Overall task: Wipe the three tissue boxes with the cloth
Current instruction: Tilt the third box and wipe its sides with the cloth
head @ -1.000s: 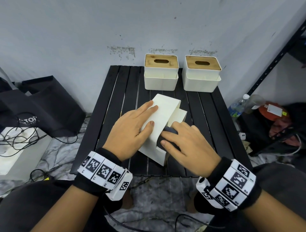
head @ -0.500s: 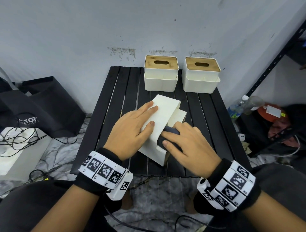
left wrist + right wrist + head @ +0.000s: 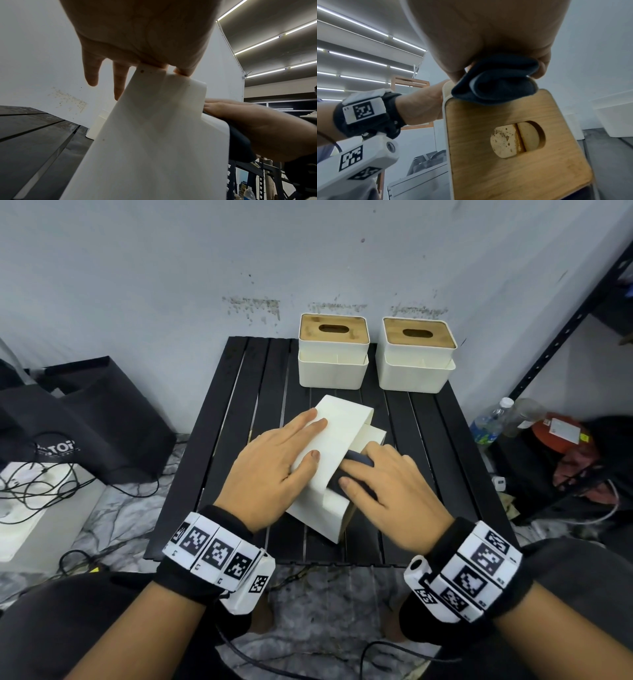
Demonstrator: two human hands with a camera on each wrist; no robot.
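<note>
Our left hand (image 3: 270, 470) has its fingers laid pretty much straight and flat on the upturned bottom of the tipped tissue box (image 3: 334, 440), thumb resting along the same face, so it's pressing the box down rather than gripping it. Our right hand (image 3: 387, 487) has fingers bent over the dark cloth (image 3: 356, 470), pinning the bunched-up wad against the right side of that box; from the right wrist view the cloth (image 3: 494, 83) sits just past the top edge of the wooden lid (image 3: 513, 148), which faces us.

The tipped box lies on its side near the middle of the black slatted table (image 3: 239, 412), angled a bit. Behind it, at the far edge of the table by the wall, the other two tissue boxes stand upright side by side: left box (image 3: 334, 354) and right box (image 3: 416, 356), both well apart from the tipped one.
</note>
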